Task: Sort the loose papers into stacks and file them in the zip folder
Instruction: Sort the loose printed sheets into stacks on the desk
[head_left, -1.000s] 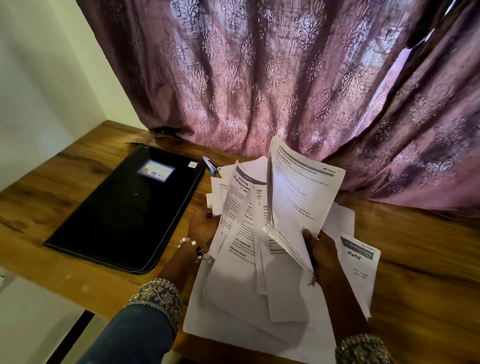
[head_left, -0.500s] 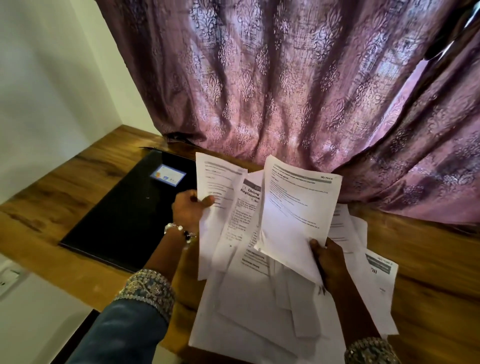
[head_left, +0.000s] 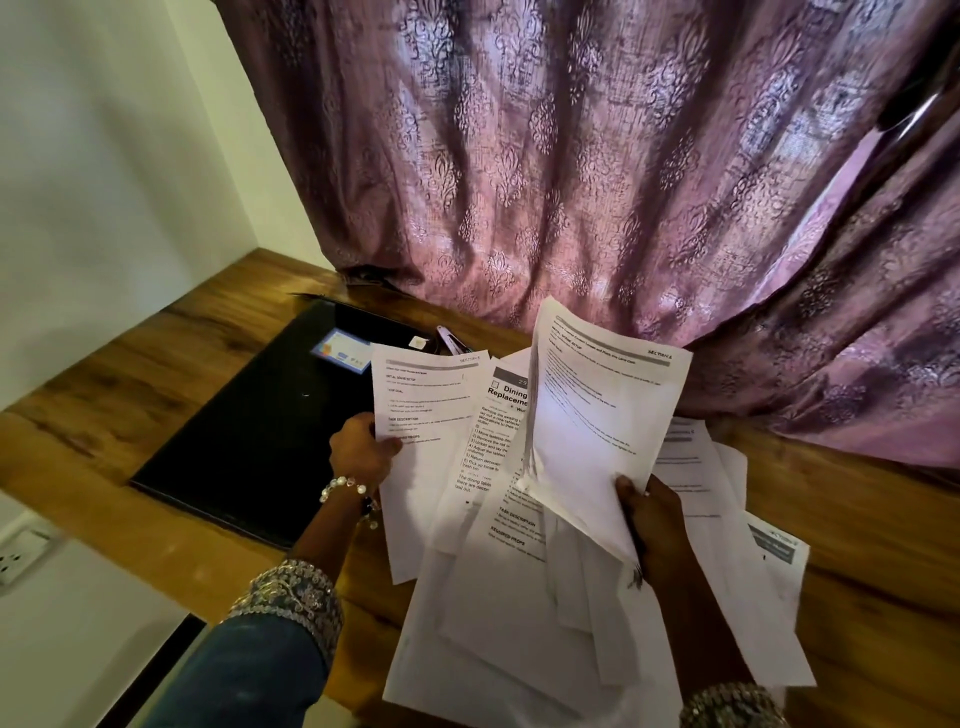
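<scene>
- Head view: my left hand pinches a single printed sheet by its left edge, thumb on the face of the page, and holds it up just over the right side of the zip folder.
- My right hand grips a thin bundle of sheets at its lower corner, fingers curled round it; the bundle stands tilted up toward the curtain.
- Between and under my hands the loose papers lie fanned and overlapping on the wooden table, some of them hanging past the near edge. One sheet with a bold "Dining Replacement" heading lies on top of the pile.
- The zip folder lies flat on the table to my left, black, with a small label card on its cover. It looks closed, though I cannot make out the zip itself.
- A pen or clip of some kind lies just beyond the folder's far right corner; it is too small to tell which.
- My judgement of progress: sorting is at an early stage. I see one bundle in my right hand that may be a first stack, no squared stacks laid down on the table, and nothing filed. Most of the pile is left to sort, and the folder is yet to be opened.
</scene>
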